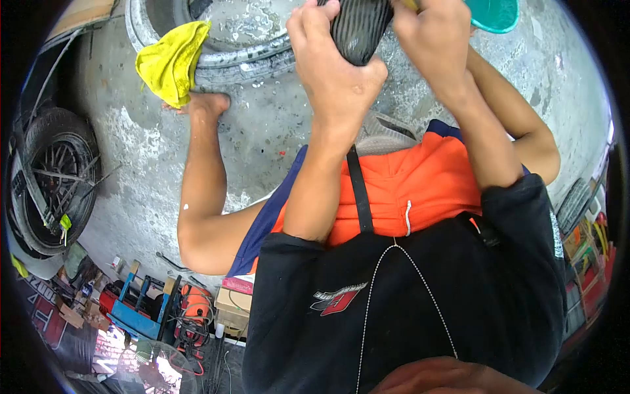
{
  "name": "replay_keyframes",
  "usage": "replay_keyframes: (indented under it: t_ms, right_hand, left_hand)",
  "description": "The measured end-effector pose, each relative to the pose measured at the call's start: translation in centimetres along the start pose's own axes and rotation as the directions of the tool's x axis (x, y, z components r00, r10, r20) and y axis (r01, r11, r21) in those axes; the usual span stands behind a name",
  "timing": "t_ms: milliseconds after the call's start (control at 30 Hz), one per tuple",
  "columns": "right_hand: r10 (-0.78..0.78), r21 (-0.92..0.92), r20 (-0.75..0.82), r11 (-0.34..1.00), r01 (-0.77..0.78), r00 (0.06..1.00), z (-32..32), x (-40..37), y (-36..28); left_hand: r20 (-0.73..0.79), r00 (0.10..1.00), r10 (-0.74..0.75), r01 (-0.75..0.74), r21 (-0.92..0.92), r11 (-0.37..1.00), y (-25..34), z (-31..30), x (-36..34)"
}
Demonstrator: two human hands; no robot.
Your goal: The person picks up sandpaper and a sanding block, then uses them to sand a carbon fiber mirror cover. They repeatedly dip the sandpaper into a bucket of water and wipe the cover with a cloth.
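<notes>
At the top of the head view, my left hand [338, 72] is wrapped round a dark, ribbed, rounded object [359, 33], with the thumb along its lower end. My right hand [430, 39] is closed at the object's right side, near a small yellow piece [411, 4] whose shape is mostly hidden. The top of the dark object runs out of the frame. Left of my hands, a tyre [252, 62] lies on the wet grey floor, and a yellow cloth [172, 62] drapes over its rim.
A teal basin [495, 16] stands at the upper right. A spoked wheel [56, 177] is at the far left. Tools, a blue metal piece [138, 315], an orange machine [195, 305] and cardboard boxes [233, 305] lie at the lower left. More items line the right edge.
</notes>
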State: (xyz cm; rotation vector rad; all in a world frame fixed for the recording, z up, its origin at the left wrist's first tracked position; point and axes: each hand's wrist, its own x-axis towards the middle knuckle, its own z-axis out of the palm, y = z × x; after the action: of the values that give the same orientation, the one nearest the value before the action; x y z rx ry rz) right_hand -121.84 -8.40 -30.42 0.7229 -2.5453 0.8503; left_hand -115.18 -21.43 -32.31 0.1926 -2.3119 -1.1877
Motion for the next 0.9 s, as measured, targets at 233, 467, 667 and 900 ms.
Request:
replay_keyframes:
  t_ms: [233, 467, 667, 900]
  right_hand:
    - [-0.14, -0.052, 0.049, 0.988, 0.143, 0.989, -0.8, -0.8, -0.9]
    - [-0.188, 0.098, 0.014, 0.978, 0.186, 0.982, -1.6, -2.2, -6.1]
    - [0.02, 0.01, -0.021, 1.0, -0.019, 1.0, 0.2, 1.0, -1.6]
    - [-0.25, 0.105, 0.031, 0.964, 0.246, 0.968, -1.8, -1.2, -4.8]
  left_hand:
    - [0.005, 1.0, 0.018, -0.017, -0.032, 0.999, -0.6, 0.2, 0.2]
    - [-0.013, 1.0, -0.013, 0.011, -0.128, 0.992, -1.3, 0.0, 0.1]
    - [0.053, 0.994, -0.094, 0.098, -0.088, 0.991, -0.1, -1.2, 1.1]
    - [-0.022, 0.999, -0.036, 0.031, -0.201, 0.979, -1.2, 0.2, -0.2]
